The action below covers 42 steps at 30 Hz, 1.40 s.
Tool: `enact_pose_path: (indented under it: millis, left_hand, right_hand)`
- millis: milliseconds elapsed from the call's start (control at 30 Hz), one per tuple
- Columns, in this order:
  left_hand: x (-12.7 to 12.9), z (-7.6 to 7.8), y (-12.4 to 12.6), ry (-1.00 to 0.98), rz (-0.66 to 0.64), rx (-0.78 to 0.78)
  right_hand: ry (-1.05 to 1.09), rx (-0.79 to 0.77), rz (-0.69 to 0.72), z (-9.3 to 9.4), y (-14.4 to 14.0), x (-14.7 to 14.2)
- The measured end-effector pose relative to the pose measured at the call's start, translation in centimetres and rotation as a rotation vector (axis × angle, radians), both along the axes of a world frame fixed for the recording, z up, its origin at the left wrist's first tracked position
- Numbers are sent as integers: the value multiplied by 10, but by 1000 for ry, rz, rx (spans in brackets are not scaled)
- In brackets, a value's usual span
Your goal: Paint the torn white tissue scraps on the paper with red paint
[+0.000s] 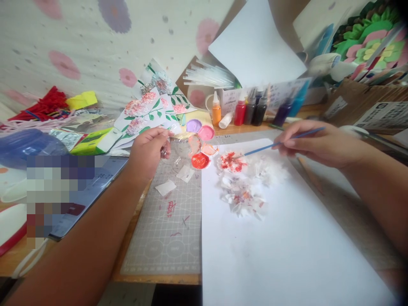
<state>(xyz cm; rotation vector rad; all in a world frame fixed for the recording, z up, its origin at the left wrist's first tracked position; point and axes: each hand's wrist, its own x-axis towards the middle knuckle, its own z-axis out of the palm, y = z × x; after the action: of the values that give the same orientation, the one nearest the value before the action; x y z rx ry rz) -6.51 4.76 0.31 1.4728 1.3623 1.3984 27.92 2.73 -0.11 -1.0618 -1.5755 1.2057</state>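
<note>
Brush (264, 148) sits pinched between the thumb and fingers of my right hand (314, 146), its blue handle slanting from three o'clock to a tip at the petals of the red flower (233, 162), which I take as the middle of the dial. The thumb and bent fingers of my left hand (148, 151), over at nine o'clock, grip the rim of the clear palette (183, 148); its wells carry purple, pink, peach and, toward its own five o'clock, glossy red. All white petals, a second flower (267, 170) lies just beside mine at three o'clock, and a third (245, 199), faintly tinged orange, at five. All three rest on the paper (261, 250), which spreads down through six o'clock over the gridded mat (162, 233). Two scraps (165, 187) lie on that mat at eight. An orange bottle (216, 114) stands at eleven, a red one (239, 113) at twelve, dark ones (260, 112) at one, and flower pictures (140, 106) lean at ten.
</note>
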Motion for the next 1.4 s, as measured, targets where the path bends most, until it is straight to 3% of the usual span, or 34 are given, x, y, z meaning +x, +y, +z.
enact_pose_path:
  millis: [767, 1400]
  left_hand:
    - [-2, 0, 0, 25, 2, 15]
    - [0, 1, 0, 22, 12, 3]
  right_hand:
    - [-68, 27, 20, 0, 2, -1]
    - [69, -6, 16, 5, 1, 8]
